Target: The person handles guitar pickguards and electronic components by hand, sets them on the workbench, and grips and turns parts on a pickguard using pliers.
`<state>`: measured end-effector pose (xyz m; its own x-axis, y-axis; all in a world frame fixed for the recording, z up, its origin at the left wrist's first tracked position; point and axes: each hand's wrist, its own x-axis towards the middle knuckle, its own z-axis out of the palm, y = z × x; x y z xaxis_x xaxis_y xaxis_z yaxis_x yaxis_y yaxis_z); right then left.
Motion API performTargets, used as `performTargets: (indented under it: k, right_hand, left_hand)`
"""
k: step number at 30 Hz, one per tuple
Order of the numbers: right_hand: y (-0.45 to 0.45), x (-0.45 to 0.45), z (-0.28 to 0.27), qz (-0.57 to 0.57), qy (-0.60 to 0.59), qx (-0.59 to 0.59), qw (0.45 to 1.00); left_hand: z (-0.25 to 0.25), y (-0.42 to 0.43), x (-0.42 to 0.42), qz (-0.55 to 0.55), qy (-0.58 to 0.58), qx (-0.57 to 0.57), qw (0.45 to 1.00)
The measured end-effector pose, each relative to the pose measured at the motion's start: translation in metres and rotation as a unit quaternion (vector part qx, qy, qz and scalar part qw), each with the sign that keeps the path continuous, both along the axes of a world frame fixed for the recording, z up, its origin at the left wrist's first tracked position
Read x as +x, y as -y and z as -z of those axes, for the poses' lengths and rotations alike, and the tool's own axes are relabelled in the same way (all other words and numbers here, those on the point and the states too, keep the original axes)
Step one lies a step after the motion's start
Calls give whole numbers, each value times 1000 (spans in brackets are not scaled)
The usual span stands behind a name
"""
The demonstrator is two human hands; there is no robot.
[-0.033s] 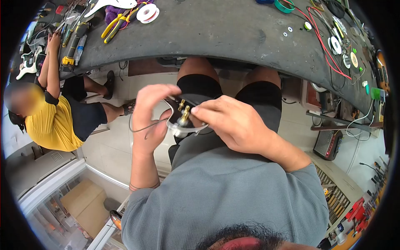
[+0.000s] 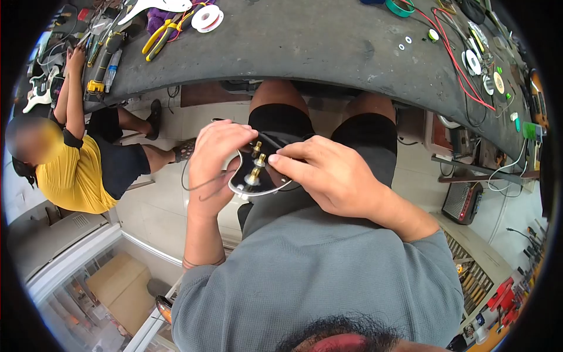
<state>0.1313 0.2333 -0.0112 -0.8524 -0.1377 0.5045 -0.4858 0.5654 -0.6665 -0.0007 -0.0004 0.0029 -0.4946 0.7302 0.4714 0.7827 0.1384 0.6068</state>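
A dark, glossy plate with a pale rim [image 2: 267, 180] is held above my lap, with brass-coloured posts [image 2: 256, 170] standing on its face. My left hand [image 2: 216, 161] is wrapped round the plate's left side. From the right, my right hand [image 2: 328, 173] pinches at the plate's upper right part, its thumb and forefinger close to the brass posts. A thin dark wire [image 2: 186, 176] loops out to the left, past my left hand. The fingertips of my right hand partly cover the plate's right side.
Ahead is a dark workbench [image 2: 293, 47] with yellow-handled pliers [image 2: 155, 44], a white spool [image 2: 208, 19] and red wire [image 2: 454, 58]. A co-worker in a yellow shirt [image 2: 76, 176] reaches onto the bench at the left. A speaker box [image 2: 462, 203] stands at the right.
My left hand's fingers have come down onto the plate, and the plate has tilted so its face with the brass posts shows more fully. My right hand has barely moved.
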Motion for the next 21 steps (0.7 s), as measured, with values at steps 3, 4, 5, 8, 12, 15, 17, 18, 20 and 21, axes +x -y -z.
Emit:
performTargets:
  k: [3,4,5,8,12,15,17,18,20,21]
  right_hand:
    - [-1,8,-7,-3,2,19,1000]
    - [-4,12,-10,-1,8,24,1000]
    - [-6,16,-11,4,10,26,1000]
    - [-21,29,-29,-12,58,22,998]
    - [-68,47,-52,-85,189,-70,976]
    - [-118,38,-46,24,220,-164,961]
    - [-153,17,-34,225,151,-82,959]
    - [-176,7,-21,304,84,22,949]
    - [-200,-10,-12,375,96,102,916]
    - [-208,-18,-7,396,89,137,904]
  left_hand:
    - [16,-2,3,34,-18,50,998]
    - [22,-6,3,45,-22,66,997]
    - [23,-13,4,56,-9,74,996]
    - [35,-27,9,103,60,102,988]
    - [47,-62,21,184,194,94,959]
    - [41,-96,27,245,205,19,947]
    - [50,-113,33,264,229,49,936]
    - [51,-116,32,265,221,43,938]
    - [52,-120,29,261,205,30,943]
    - [52,-121,31,263,201,17,943]
